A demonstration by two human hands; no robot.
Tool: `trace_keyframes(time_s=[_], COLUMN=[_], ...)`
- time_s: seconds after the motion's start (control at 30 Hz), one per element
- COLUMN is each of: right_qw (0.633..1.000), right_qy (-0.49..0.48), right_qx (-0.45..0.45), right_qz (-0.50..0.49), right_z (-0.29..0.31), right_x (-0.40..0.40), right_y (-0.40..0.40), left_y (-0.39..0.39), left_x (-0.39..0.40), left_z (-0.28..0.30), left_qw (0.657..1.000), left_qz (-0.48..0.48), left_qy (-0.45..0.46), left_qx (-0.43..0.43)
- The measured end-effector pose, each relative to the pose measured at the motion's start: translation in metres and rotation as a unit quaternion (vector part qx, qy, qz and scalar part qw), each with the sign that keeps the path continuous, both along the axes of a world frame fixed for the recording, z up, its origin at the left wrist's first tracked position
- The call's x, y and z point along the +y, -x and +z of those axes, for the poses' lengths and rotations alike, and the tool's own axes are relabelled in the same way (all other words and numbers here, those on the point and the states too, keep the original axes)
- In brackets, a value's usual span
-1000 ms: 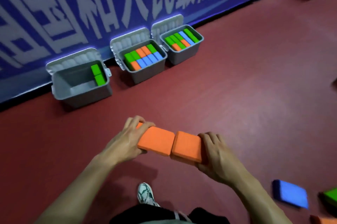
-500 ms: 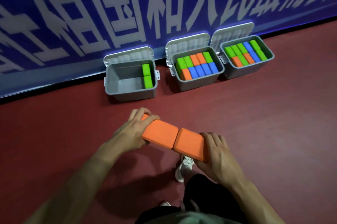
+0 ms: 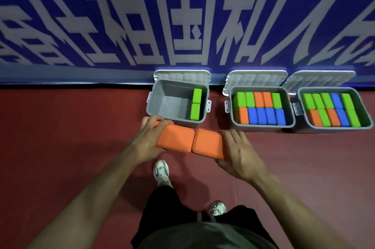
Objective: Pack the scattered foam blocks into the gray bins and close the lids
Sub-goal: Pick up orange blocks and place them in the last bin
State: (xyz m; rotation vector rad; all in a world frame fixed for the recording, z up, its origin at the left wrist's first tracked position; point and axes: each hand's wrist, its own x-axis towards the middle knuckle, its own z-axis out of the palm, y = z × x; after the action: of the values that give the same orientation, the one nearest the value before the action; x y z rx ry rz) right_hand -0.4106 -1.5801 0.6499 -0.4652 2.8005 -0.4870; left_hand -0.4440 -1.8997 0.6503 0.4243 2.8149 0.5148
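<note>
1. Where the frame cuts off at the bottom, we see only part of the person: a dark green shirt [image 3: 205,236], black trousers [image 3: 162,206] and two pale shoes [image 3: 161,172] on the red floor [image 3: 60,137]; the right shoe is half hidden behind the trouser leg.
2. Above them, we find the left hand [image 3: 149,139] closed on the outer end of the left orange block [image 3: 175,140], fingers curled over its far edge and thumb hidden below.
3. The right hand [image 3: 238,155] is clamped on the outer end of the right orange block [image 3: 208,144], covering its right side; the two blocks touch end to end and are held in the air just in front of the nearest bin.
4. Beyond, the left gray bin [image 3: 154,104] stands open, its front wall partly hidden by the blocks and left-hand fingers; two green blocks [image 3: 196,103] stand against its right wall, the rest of it bare.
5. To its right, the middle gray bin [image 3: 261,127] holds green, orange and blue blocks on edge in two rows.
6. The right gray bin [image 3: 300,129] is filled likewise; its far right corner is warped by the lens.
7. All three lids [image 3: 182,75] lean back against the blue banner [image 3: 142,15], whose white characters are cut off at the top.
</note>
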Motion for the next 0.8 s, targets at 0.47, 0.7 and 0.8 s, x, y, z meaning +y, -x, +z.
trace_keyframes(time_s=[0.47,0.7,0.8], right_qw=[0.931,0.888,0.885], right_qy=[0.023,0.065,0.089], right_qx=[-0.084,-0.086,-0.099], right_qz=[-0.354,-0.447,-0.447], right_z=[-0.062,-0.076,-0.091], right_x=[-0.148,-0.187,-0.188], right_y=[0.152,0.216,0.252], left_y=[0.316,0.446,0.476], left_x=[-0.114,-0.103,-0.091], left_z=[-0.062,-0.096,-0.112], left_qw=[0.968,0.929,0.913], left_qz=[-0.238,-0.339,-0.376], left_qy=[0.077,0.143,0.154], left_qx=[-0.033,-0.041,-0.047])
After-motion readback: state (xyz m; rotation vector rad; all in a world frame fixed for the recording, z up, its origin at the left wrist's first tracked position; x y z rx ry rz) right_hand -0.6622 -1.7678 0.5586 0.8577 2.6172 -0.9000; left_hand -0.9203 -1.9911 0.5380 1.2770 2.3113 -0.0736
